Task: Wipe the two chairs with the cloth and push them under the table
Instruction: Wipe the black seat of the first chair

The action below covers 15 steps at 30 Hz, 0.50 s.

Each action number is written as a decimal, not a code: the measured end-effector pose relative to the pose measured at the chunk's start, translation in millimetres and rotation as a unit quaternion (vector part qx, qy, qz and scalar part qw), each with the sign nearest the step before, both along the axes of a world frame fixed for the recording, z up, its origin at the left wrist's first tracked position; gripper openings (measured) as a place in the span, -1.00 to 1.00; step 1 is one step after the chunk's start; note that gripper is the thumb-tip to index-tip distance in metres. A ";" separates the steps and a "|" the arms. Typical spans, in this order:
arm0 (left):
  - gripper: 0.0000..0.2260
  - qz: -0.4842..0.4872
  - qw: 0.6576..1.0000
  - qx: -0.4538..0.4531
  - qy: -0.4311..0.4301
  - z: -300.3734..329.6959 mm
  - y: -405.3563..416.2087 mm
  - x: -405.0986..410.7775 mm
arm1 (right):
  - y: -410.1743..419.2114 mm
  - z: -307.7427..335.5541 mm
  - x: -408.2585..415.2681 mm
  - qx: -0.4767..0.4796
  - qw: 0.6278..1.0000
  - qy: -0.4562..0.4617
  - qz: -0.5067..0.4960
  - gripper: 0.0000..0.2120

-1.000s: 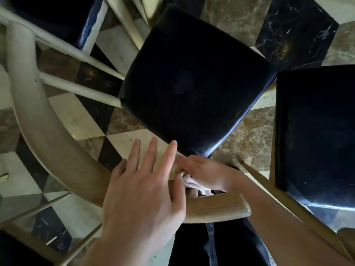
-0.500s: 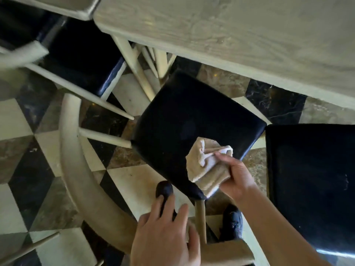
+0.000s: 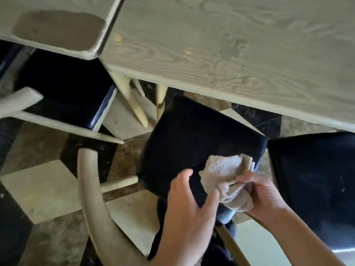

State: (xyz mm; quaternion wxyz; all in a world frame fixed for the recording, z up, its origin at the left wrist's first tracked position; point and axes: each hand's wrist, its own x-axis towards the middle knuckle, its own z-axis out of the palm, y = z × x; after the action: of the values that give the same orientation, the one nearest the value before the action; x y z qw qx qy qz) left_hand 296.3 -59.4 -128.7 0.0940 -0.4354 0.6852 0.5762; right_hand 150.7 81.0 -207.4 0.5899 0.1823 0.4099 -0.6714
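Checkered floor (image 3: 48, 189); right hand (image 3: 267, 194) bunches cloth (image 3: 228, 177), hiding chair (image 3: 192, 143) corner

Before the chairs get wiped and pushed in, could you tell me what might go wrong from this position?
1. The cloth is bunched in the right hand, so it may smear rather than wipe the black seat evenly.
2. The middle chair sits skewed, its seat corner close to the table legs; pushed straight in, it could knock them.
3. The neighbouring seat on the right nearly meets it, so the two might catch.
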 end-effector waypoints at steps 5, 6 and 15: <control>-0.57 -0.073 0.954 0.290 -0.023 -26.5 -76.2 -50.6 | -26.5 21.7 3.7 -0.217 0.975 -0.054 0.007 -0.53; -0.66 -0.102 0.946 0.308 -0.022 -28.2 -82.8 -54.5 | -30.1 23.2 0.1 -0.207 0.977 -0.043 0.014 -0.52; -0.85 -0.225 0.967 0.104 0.061 -40.2 -81.8 -78.1 | -23.5 2.8 -6.8 -0.020 0.995 0.077 0.058 -0.60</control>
State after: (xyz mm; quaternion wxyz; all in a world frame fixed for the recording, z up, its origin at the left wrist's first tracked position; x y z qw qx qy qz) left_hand 218.1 -141.1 -168.9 0.2243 -0.2216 0.7064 0.6336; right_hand 143.9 57.5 -204.6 0.5979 0.0948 0.4504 -0.6562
